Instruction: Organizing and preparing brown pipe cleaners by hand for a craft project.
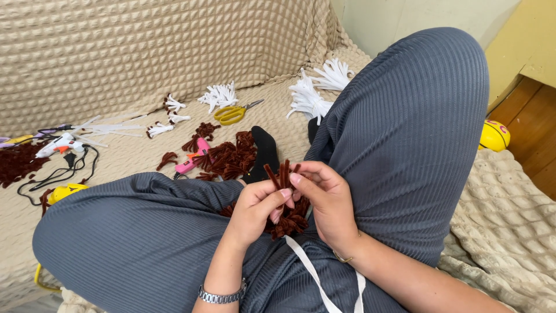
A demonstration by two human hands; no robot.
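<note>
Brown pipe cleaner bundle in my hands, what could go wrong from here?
1. Both hands, left hand and right hand, pinch the brown pipe cleaner bundle at its upper ends; loosening the grip might let pieces slip out onto the lap.
2. The yellow scissors lie on the blanket near the knee; shifting the leg could bump them.
3. The black cord by the white glue gun could snag.

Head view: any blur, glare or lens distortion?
Head view: even, soft daylight with faint shadows and no glare, even on the silver metal wristwatch; both hands and the brown fuzzy pipe-cleaner bundle are sharp; wide-angle stretch enlarges the grey ribbed-trouser knee.
</note>
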